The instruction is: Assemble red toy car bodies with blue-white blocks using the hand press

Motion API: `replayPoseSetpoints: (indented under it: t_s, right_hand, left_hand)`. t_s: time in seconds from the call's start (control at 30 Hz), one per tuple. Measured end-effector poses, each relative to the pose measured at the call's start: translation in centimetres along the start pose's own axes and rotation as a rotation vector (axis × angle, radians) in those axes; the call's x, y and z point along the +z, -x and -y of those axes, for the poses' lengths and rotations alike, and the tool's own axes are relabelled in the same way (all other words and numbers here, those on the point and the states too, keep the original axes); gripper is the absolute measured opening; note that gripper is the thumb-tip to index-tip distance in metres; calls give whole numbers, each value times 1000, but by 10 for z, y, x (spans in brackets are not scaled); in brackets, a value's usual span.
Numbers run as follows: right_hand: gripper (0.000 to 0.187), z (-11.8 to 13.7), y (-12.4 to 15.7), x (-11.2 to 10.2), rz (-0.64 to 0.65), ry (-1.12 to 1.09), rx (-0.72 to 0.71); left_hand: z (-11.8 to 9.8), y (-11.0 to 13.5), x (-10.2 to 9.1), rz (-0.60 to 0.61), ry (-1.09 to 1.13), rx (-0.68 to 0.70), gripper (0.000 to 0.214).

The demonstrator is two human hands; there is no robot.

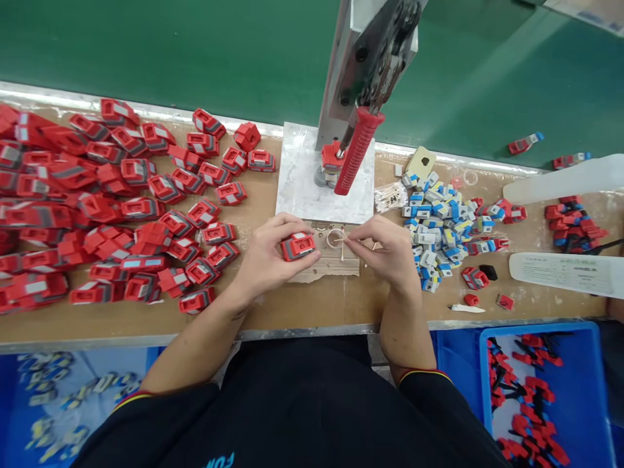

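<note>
My left hand (270, 253) is closed around a red toy car body (298, 246) with grey trim, held just above the brown bench. My right hand (385, 250) is pinched on a thin white stick (342, 241) whose tip sits at a small clear round dish (334, 237) on a worn cardboard pad (327, 265). The two hands are close together, right in front of the press base.
A hand press with a red handle (358, 153) stands on a grey plate (302, 188). Several red car bodies (97, 208) are heaped at left. Small blue-grey parts (439, 221) lie at right. A blue bin (589, 351) with red and black pieces sits lower right.
</note>
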State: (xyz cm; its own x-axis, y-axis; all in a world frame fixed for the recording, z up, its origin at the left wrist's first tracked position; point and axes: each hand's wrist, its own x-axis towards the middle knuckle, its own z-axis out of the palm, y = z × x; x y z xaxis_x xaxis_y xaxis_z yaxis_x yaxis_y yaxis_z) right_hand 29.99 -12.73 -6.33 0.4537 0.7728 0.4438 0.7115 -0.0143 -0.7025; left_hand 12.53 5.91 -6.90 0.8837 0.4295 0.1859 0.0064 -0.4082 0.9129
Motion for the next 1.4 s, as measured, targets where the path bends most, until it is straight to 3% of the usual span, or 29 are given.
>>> replayPoseSetpoints:
  t_s: [0.2,0.33,0.47,0.57,0.63,0.83,1.03,1.2,1.4]
  right_hand:
    - [16,-13,-2,22,125,38,-27]
    - [14,-10,-1,11,131,-19,-31]
    - [17,0,1,-3,-167,-132,25]
    - [26,9,0,2,-418,-266,7]
    - [29,16,-2,11,-470,-342,3]
    - [22,26,-1,29,-393,-452,25]
    - [23,25,0,31,-334,-448,29]
    - [26,26,-1,32,-315,-409,49]
    - [16,27,-2,32,-270,-474,6]
  left_hand:
    - [11,2,6,-88,140,-78,45]
    - [16,0,7,-134,181,-43,46]
    - [16,1,8,-100,233,-21,47]
    - [12,5,12,-30,241,-7,43]
    - [8,8,14,-18,215,9,41]
    - [1,7,13,-79,73,204,20]
    - [0,7,10,-106,-30,195,17]
    - [0,8,12,-136,-26,276,22]
    - [1,8,13,-148,-44,276,22]
